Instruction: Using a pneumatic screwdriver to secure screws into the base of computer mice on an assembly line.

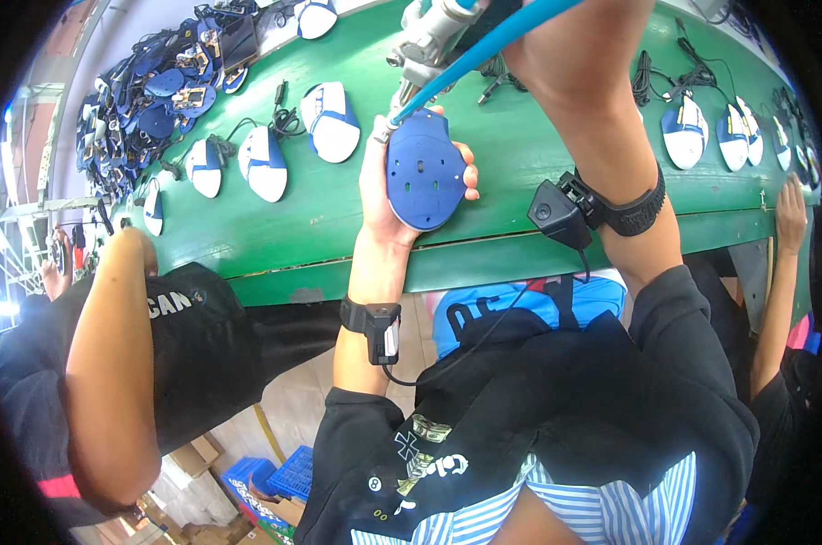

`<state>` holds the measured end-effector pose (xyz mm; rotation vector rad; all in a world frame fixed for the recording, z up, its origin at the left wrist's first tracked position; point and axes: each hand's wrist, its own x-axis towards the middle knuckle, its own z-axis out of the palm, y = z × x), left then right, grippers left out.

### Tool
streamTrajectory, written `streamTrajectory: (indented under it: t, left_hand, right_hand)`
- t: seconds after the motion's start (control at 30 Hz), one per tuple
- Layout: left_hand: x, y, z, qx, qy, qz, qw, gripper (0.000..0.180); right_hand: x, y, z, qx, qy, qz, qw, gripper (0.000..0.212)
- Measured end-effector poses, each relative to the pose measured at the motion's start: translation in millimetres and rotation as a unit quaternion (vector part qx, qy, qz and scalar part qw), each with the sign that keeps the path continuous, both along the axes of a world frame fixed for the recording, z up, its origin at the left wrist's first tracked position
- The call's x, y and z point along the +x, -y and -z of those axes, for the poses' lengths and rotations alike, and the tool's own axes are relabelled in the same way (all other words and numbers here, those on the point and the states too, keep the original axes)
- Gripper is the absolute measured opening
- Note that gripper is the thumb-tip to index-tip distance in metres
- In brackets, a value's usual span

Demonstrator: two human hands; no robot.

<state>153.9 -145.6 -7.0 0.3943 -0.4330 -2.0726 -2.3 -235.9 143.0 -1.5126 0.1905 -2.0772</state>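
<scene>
Centrally, a blue oval shell (pixel 424 173) rests in the left hand (pixel 377 198), whose fingers curl round its sides above the near part of the green table (pixel 338 213). A metal tool (pixel 432 44) hangs by its far end. The right hand (pixel 574 41) is partly cut off; its finger state cannot be told. White-and-blue devices (pixel 330 124) lie left and right, with a heap of blue parts (pixel 164 84) far left.

Device (pixel 423 173) — in left hand (pixel 383 193); bench (pixel 511 177) beneath
</scene>
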Motion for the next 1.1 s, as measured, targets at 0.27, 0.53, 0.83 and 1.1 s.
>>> streamTrajectory:
  t: [0.27,0.53,0.83,1.1]
  left_hand:
    - [-1.1,-5.0,-4.9,0.054,0.035,0.02,0.998,0.066]
    - [-6.1,0.2,-5.0,0.085,0.021,-0.009,0.996,0.068]
    - [3.7,1.9,2.0,0.082,0.005,-0.022,0.996,0.071]
    - [12.7,0.7,8.1,0.049,-0.064,0.025,0.996,0.054]
  right_hand:
    - [-6.7,-9.4,1.7,0.155,0.029,-0.475,0.866,0.067]
    - [-38.2,-37.3,-37.7,0.087,0.096,-0.284,0.95,0.052]
    - [-0.4,-53.4,-31.8,0.205,0.113,-0.333,0.913,0.052]
    - [10.6,-71.7,-57.3,0.251,0.097,-0.34,0.901,0.052]
